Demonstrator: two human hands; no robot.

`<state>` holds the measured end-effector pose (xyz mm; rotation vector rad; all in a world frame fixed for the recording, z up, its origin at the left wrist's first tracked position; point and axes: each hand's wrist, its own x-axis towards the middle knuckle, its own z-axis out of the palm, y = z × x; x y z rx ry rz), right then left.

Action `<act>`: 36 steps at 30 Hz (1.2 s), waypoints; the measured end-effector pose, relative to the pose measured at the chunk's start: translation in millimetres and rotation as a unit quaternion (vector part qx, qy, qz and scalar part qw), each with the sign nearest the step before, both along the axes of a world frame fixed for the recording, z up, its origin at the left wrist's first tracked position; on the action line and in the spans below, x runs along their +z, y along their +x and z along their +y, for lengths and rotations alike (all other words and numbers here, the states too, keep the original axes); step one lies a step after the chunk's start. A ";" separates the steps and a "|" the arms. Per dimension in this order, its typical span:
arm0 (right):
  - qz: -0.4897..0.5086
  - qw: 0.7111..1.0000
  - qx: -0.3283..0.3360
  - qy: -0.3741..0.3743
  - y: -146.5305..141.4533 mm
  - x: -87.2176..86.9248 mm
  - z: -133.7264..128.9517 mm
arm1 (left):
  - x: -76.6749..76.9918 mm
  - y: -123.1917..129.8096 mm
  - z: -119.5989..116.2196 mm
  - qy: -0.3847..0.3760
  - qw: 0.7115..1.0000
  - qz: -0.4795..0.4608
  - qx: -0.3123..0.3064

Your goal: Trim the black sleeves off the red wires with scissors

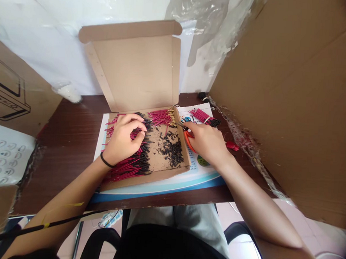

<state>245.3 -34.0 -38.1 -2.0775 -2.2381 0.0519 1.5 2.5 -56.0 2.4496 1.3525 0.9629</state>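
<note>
The red wires with black ends (pixel 132 164) lie in a dense bank along the left side of the shallow cardboard box (pixel 159 164). Over that bank, the left hand (pixel 125 136) is curled, thumb and forefinger tips close together; whether a wire is pinched between them, I cannot tell. The right hand (pixel 210 143) is wrapped round an orange-handled tool (pixel 190 141), its dark, slim nose over the box's right wall.

For handling these well, I would lift one wire at a time by its red length, leaving the black end clear of the fingertips, and bring the tool's nose to it squarely with a light squeeze. Keeping both hands low over the box should let loose bits drop inside.

The wires look smooth, thin and straight, with matt black ends. At the box's far right corner, a crisscrossed pile of red wires (pixel 160 118) shows brassy tips, while crumbly black scraps (pixel 173 151) (rather like coarse tea leaves) litter the bare card in front of it. Just beyond the box's right wall is a banded bundle (pixel 203 116). Under the box are a glossy printed sheet (pixel 203 178) and the dark, wood-grained desk (pixel 67 127); behind it rises its flat tan lid (pixel 135 68).
</note>
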 end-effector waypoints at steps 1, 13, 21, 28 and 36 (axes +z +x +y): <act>-0.001 1.000 0.000 0.000 0.0 0.2 -0.1 | 2.3 0.3 -1.1 -0.007 1.000 -0.019 -0.012; -0.005 1.000 0.023 0.018 -3.4 -0.5 -4.6 | 8.1 5.2 -6.3 -0.084 0.964 -0.248 -0.048; 0.134 0.984 0.061 0.104 -12.5 -3.1 -12.9 | -19.4 33.6 -19.7 -0.375 0.770 -0.488 -0.165; 0.194 0.965 0.124 0.127 -19.7 -14.2 -16.8 | -33.1 33.0 -19.3 -0.336 0.831 -0.427 -0.116; 0.190 0.962 0.142 0.135 -21.8 -18.2 -15.6 | -31.3 32.5 -20.6 -0.315 0.869 -0.368 -0.098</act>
